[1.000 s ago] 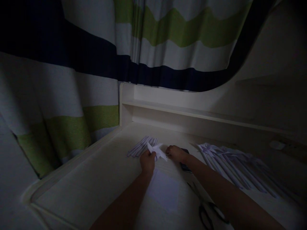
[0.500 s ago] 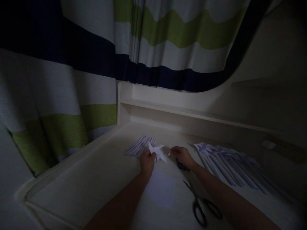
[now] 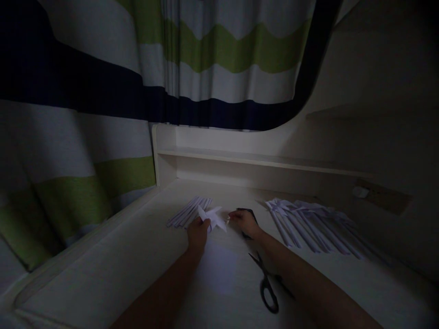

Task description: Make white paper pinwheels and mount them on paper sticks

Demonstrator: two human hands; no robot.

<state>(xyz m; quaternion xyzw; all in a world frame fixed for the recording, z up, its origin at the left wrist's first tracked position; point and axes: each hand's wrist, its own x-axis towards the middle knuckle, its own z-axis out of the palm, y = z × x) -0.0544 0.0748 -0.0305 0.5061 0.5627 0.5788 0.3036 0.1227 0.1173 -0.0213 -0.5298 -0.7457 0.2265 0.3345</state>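
Observation:
A white paper pinwheel [image 3: 214, 218] is pinched in my left hand [image 3: 198, 235], its pointed blades spread to the right. Just right of it, my right hand [image 3: 245, 222] has its fingertips closed on a small whitish piece [image 3: 228, 220], too small to name. A dark flat object [image 3: 247, 212] lies partly hidden beneath that hand. Below my hands rests a white paper sheet [image 3: 219, 267]. Black-handled scissors [image 3: 264, 274] lie with blades slightly apart, one handle partly covered by my right forearm.
Several thin paper sticks [image 3: 188, 211] lie behind my left hand. To the right is a row of finished-looking paper pinwheels on sticks [image 3: 308, 224]. A raised shelf [image 3: 247, 157] runs along the desk's back, with striped curtains [image 3: 226, 55] behind and at the left.
The whole view has swung to the right, so things appear further left. Both hands keep nearly the same places around the pinwheel, and more of the dark flat object shows.

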